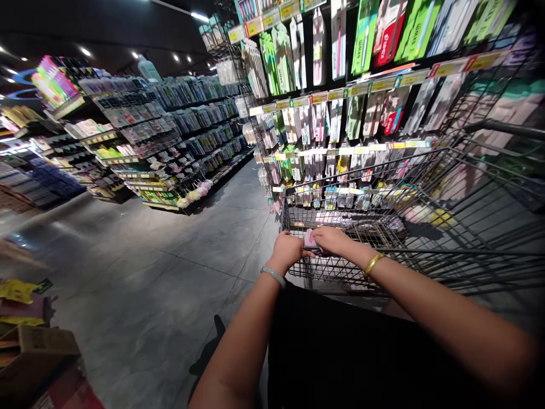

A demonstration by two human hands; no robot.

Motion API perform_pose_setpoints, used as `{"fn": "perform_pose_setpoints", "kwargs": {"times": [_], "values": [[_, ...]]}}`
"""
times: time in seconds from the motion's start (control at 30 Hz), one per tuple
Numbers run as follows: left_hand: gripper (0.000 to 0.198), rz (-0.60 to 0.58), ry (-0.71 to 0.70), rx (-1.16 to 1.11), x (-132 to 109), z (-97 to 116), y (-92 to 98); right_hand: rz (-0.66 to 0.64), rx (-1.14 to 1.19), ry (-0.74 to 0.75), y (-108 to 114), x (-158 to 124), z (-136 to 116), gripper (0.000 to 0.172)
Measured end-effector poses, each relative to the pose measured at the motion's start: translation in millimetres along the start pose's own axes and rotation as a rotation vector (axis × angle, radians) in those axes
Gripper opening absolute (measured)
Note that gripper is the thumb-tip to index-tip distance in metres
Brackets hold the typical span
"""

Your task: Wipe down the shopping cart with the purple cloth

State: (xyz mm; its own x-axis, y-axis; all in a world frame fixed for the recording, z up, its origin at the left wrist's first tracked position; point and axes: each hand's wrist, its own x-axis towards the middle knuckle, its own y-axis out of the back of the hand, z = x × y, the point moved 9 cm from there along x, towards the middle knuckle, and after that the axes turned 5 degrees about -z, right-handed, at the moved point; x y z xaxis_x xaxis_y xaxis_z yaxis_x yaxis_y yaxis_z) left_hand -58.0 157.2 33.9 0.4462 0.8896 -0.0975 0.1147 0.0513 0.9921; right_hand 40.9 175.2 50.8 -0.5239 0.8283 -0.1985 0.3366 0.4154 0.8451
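Both arms reach forward over the near side of a black wire shopping cart. My left hand, with a pale bangle at the wrist, is closed, its fingertips under a small dark, flat-looking thing. Most of that thing is hidden by the hands, so its kind is unclear. My right hand, with a gold bangle, comes in from the right and is closed on a pale pink piece that looks like soft cloth. The pink piece lies against the dark thing, between the two hands.
A rack of packaged goods on hooks with price strips rises behind the cart. More stocked shelves line the aisle at left. A cardboard box stands at lower left on the grey floor.
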Motion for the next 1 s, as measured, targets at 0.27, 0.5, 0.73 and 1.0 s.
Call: {"fn": "perform_pose_setpoints", "kwargs": {"times": [0.27, 0.5, 0.73, 1.0], "values": [[0.065, 0.024, -0.019, -0.044, -2, 2, 3.2, -0.057, -0.068, -0.059, 10, -7, 26, 0.023], [0.061, 0.010, 0.002, -0.042, 0, 3, 3.5, -0.089, -0.107, -0.097, 33, -41, 52, 0.025], [0.052, -0.110, -0.033, -0.256, -2, -3, 12.7, 0.129, -0.206, -0.010, 50, -75, 41, 0.032], [0.059, 0.164, 0.027, -0.455, 28, 54, 57.6, 0.015, -0.171, -0.167, 34, -62, 60, 0.030]]}}
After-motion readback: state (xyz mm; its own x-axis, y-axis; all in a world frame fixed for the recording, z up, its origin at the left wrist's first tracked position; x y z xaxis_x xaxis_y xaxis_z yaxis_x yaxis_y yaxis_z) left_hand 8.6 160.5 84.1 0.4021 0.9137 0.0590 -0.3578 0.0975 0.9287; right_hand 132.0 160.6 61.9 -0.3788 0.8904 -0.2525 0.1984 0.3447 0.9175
